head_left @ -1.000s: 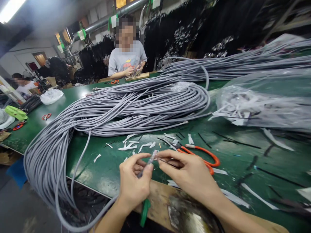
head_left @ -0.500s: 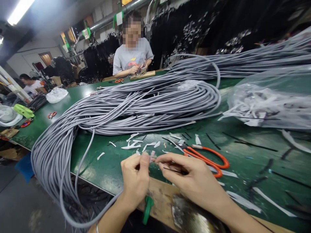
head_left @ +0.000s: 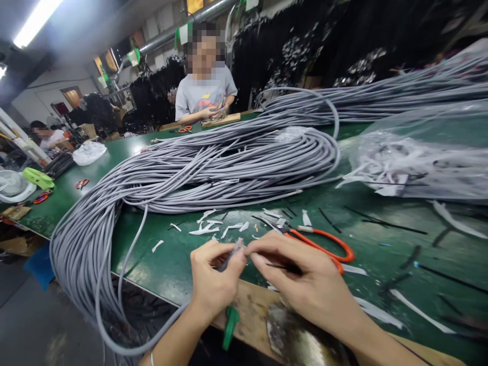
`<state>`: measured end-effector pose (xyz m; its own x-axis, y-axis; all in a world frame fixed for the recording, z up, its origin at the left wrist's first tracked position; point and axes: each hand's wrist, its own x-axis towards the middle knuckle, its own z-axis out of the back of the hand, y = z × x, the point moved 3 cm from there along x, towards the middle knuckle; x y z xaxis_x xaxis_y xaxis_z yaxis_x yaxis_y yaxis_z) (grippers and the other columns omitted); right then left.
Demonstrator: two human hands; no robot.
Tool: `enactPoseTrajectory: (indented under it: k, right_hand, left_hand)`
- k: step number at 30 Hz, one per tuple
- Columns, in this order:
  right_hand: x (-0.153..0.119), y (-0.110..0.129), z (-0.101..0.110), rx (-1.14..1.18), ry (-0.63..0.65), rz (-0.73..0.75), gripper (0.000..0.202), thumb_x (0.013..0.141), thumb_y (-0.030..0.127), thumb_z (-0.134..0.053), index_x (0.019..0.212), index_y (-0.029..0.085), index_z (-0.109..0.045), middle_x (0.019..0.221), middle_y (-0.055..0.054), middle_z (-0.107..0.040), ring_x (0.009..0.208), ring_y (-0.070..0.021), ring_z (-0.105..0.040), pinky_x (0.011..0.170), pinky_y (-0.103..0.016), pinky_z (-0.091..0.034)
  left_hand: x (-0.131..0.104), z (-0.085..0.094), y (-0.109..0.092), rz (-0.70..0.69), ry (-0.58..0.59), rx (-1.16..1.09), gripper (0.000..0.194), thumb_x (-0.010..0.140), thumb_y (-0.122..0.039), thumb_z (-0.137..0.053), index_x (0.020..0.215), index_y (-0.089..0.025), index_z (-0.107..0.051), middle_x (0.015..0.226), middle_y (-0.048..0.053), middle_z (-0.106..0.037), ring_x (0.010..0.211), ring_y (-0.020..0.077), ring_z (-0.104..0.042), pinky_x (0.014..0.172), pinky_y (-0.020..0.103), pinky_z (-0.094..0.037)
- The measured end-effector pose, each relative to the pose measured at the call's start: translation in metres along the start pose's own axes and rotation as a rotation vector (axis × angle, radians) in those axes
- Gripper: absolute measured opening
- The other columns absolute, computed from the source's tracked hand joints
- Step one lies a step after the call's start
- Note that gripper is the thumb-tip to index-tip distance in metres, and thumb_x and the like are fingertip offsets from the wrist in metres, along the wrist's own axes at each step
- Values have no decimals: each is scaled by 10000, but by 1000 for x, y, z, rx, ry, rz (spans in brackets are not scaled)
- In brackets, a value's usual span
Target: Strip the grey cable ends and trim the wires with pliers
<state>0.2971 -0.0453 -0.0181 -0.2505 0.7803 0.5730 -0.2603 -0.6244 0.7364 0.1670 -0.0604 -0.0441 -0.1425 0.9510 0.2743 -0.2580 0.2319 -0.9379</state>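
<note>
Hands at the near edge of a green table. The left hand pinches a grey cable end between thumb and forefinger, its tip pointing up and away. The right hand has thumb and forefinger pressed together beside that tip; whether they grip a strand cannot be told. A thin black strip shows at its curled fingers. Compared with the preceding frame, the left thumb has tilted down, exposing more grey sheath. White tags hang at the far pipe, their writing too small to read; a seated person's shirt bears a red and yellow print. Orange-handled scissors lie just beyond the right hand, white scraps to their left. Behind stretches a grey cable bundle; a clear plastic bag occupies the far right.
</note>
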Motion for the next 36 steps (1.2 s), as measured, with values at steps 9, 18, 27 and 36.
enactPoseTrajectory:
  k: [9,18,27,36]
  right_hand:
    - [-1,-3,-7,-2,56,-128,83,724,284,-573,718,201,-583,552,36,-532,359,-80,-365,335,-208,-306]
    - [-3,-9,-10,46,113,-212,209,793,328,-507,668,181,-588,521,24,-511,390,-91,-411,370,-206,-337]
    - [1,-10,-8,214,175,-350,204,731,335,-539,635,174,-617,534,-2,-576,465,-127,-531,420,-203,-424]
    - [-1,0,2,91,18,-59,149,804,268,-543,738,210,-664,562,-1,-575,428,-118,-518,378,-209,-391]
  left_hand:
    - [2,1,3,180,21,-343,507,682,-615,-613,578,-120,-653,459,-44,-384,384,57,-303,384,204,-223]
    - [6,-5,9,383,171,-512,524,581,-610,-651,420,-122,-548,336,-18,-426,237,48,-310,283,200,-170]
    - [3,-7,17,541,415,-599,541,484,-610,-726,446,-82,-612,372,16,-496,248,47,-361,271,185,-207]
    - [3,-10,10,589,375,-676,530,428,-548,-812,611,-107,-580,442,-15,-541,356,53,-464,355,148,-360]
